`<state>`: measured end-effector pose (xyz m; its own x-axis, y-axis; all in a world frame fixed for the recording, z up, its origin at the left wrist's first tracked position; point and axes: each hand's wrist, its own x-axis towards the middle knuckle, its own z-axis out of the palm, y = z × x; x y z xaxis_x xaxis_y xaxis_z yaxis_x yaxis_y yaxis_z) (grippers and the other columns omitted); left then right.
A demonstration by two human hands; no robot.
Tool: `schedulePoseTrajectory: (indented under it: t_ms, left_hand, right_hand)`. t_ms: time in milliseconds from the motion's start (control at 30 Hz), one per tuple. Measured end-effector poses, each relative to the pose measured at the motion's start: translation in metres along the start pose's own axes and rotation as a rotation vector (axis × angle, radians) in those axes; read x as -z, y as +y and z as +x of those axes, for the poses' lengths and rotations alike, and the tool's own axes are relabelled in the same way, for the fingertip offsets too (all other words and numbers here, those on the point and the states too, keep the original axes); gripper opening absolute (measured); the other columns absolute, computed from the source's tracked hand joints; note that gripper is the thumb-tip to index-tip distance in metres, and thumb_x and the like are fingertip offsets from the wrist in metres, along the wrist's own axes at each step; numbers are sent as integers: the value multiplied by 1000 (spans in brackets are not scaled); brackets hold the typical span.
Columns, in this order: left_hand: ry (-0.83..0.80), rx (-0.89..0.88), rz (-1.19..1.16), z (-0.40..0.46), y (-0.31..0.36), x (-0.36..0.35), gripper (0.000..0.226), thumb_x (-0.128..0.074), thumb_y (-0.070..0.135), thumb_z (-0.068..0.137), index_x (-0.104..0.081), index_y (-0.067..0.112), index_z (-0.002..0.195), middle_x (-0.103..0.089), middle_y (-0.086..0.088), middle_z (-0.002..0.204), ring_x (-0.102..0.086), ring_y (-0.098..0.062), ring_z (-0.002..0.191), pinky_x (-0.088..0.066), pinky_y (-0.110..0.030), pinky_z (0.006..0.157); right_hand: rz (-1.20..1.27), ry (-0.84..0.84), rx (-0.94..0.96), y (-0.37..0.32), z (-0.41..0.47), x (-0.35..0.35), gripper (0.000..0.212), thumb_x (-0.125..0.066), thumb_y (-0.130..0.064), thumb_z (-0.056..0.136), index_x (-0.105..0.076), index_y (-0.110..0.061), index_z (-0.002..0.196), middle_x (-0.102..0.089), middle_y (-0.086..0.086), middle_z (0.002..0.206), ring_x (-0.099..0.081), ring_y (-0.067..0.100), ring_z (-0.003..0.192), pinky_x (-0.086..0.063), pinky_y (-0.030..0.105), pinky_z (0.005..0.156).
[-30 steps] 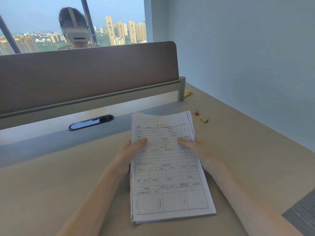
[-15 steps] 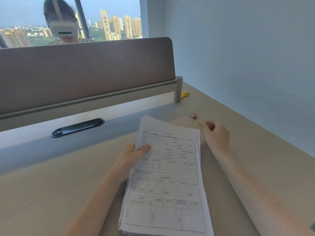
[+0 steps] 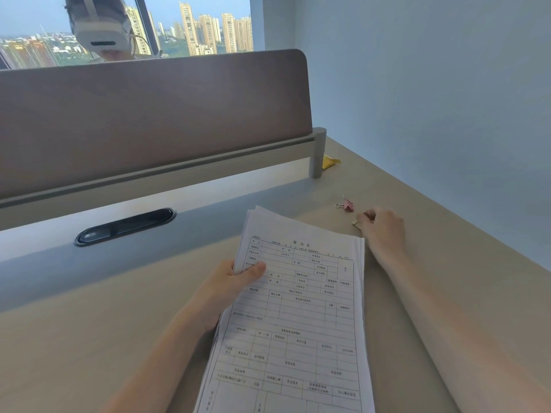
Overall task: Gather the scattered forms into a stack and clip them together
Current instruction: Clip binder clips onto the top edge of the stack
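The left hand point(image 3: 229, 289) has its thumb laid across the top sheet and its fingers curled under the left edge, gripping the stack of forms point(image 3: 295, 320), which lies tilted, its top leaning to one o'clock. The sheets are gathered but not squared; back pages fan out at the upper left corner. The right hand point(image 3: 384, 231), at one o'clock from the stack's top corner, has its fingertips curled down and pinching a yellow-green binder clip point(image 3: 356, 223) on the desk point(image 3: 89, 338); only a sliver of the clip shows past the fingers. A pink binder clip point(image 3: 347, 204) lies just beside that hand, at ten o'clock from it, touching nothing. Further off at twelve o'clock, a yellow scrap point(image 3: 330, 161) sits at the foot of the partition post point(image 3: 317, 153). Left of the stack, a dark oval cable port point(image 3: 125, 226) is set in the desk's back strip, below the brown divider screen point(image 3: 149, 114). Behind the screen a person point(image 3: 98, 28) wears a white headset.
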<state>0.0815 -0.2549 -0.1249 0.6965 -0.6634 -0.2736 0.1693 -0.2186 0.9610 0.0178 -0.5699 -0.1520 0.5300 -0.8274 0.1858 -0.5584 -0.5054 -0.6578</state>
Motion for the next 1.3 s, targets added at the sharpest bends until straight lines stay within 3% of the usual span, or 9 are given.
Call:
schedulePoseTrajectory:
  t_ms: [100, 200, 333, 433, 633, 800, 933, 1100, 1300]
  left_hand:
    - [-4, 6, 4, 0, 0, -2, 19, -59, 23, 100, -76, 15, 105, -82, -4, 101, -80, -20, 88, -63, -26, 69]
    - [1, 18, -3, 0, 0, -4, 23, -57, 27, 100, -76, 16, 104, -82, -3, 100, -80, -21, 89, -63, -27, 70]
    - [9, 34, -26, 2, -3, -4, 30, -55, 32, 101, -77, 13, 108, -82, -6, 103, -78, -27, 97, -60, -40, 86]
    - [2, 40, -58, 1, -3, -4, 31, -54, 32, 101, -77, 11, 108, -82, -9, 104, -79, -27, 95, -61, -38, 83]
    - [-4, 31, -112, -1, -5, -5, 32, -55, 29, 102, -75, 6, 110, -81, -12, 104, -79, -28, 92, -64, -33, 76]
    - [-23, 0, -122, 0, -8, -5, 31, -54, 26, 102, -75, 6, 110, -80, -13, 106, -78, -30, 97, -63, -36, 83]
    - [-26, -18, -99, 2, -11, -5, 31, -55, 26, 102, -76, 6, 110, -80, -12, 106, -77, -30, 99, -61, -39, 87]
    - [-31, -36, -87, 4, -14, -4, 31, -55, 26, 102, -75, 4, 112, -80, -13, 109, -77, -31, 101, -59, -44, 92]
    - [-34, -49, -70, 4, -14, -2, 31, -55, 25, 102, -76, 5, 111, -80, -12, 108, -77, -30, 100, -60, -40, 89]
  right_hand:
    - [50, -3, -1, -3, 0, 4, 25, -62, -30, 94, -76, -10, 101, -70, 15, 103, -63, 34, 97, -39, 30, 76]
    - [232, -66, -33, -12, -3, 16, 24, -65, -31, 94, -78, -11, 97, -70, -1, 79, -64, 26, 86, -45, 30, 77]
    - [589, -211, -62, -35, -11, 34, 16, -77, -24, 86, -80, -13, 97, -79, 5, 93, -77, 25, 90, -60, 34, 88]
    - [749, -372, 54, -60, -24, 48, 21, -78, -11, 86, -77, -10, 106, -79, 6, 99, -79, 18, 85, -60, 22, 83]
    - [608, -529, 208, -98, -42, 42, 35, -86, -17, 77, -77, -22, 110, -77, -8, 93, -71, 5, 88, -49, 9, 74]
    - [492, -482, 335, -106, -47, 34, 39, -86, -18, 78, -76, -18, 116, -79, -5, 98, -74, 13, 98, -54, 19, 91]
    - [456, -433, 405, -111, -49, 32, 35, -84, -20, 80, -77, -17, 114, -79, -5, 97, -73, 6, 92, -52, 9, 82]
    - [456, -391, 487, -117, -50, 29, 12, -80, -16, 84, -83, -12, 96, -75, -11, 91, -71, 8, 90, -56, 25, 89]
    - [423, -358, 534, -119, -49, 25, 7, -81, -14, 83, -83, -9, 87, -73, -12, 86, -72, 18, 89, -58, 38, 89]
